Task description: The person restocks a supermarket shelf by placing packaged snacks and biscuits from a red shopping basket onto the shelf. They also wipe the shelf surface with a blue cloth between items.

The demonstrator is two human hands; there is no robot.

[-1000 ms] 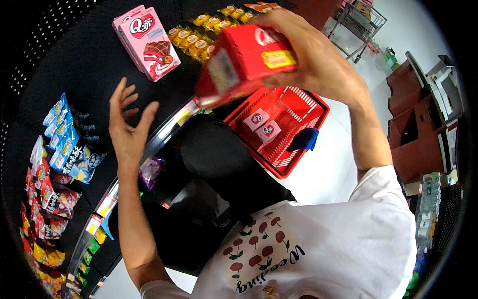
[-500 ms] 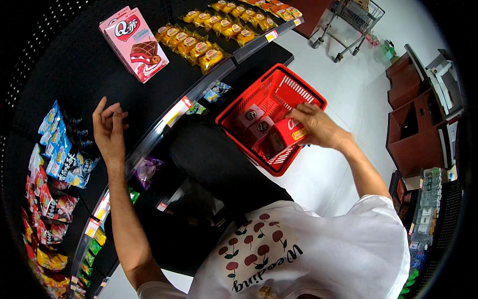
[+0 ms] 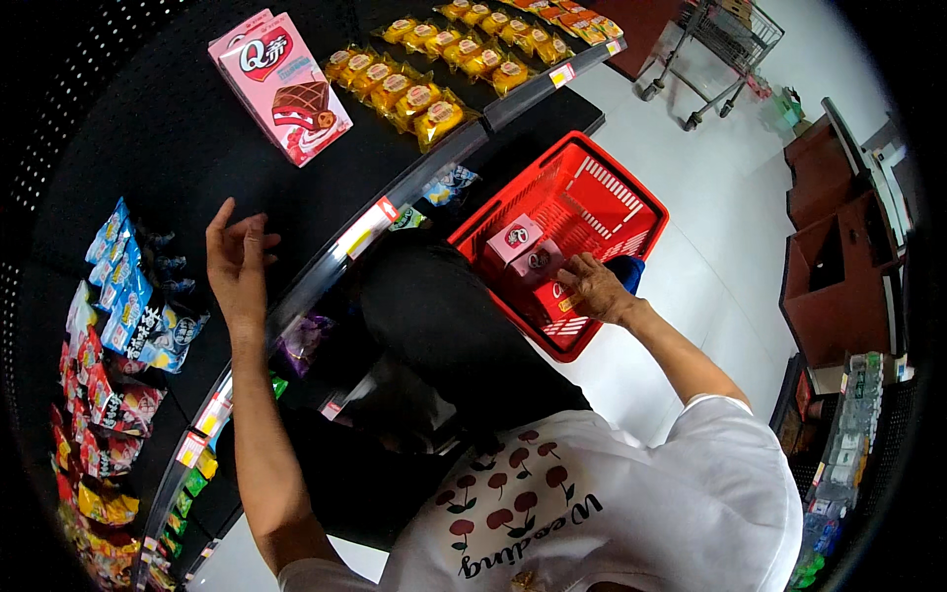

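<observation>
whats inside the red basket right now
The red basket holds two pink boxes and a red box under the right hand. Something blue sits beside the hand. Whatever lies beneath the boxes and hand is covered.

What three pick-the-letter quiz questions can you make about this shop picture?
1. Where is the right hand? A in the basket, B on the top shelf, C on the floor.
2. What colour is the basket? A blue, B red, C green.
3. How is the left hand? A gripping a box, B open and empty, C holding a bag.

Answers: 1 A, it reaches onto the boxes inside the basket. 2 B, its rim and walls are red. 3 B, its fingers are spread above the dark shelf, holding nothing.
</observation>
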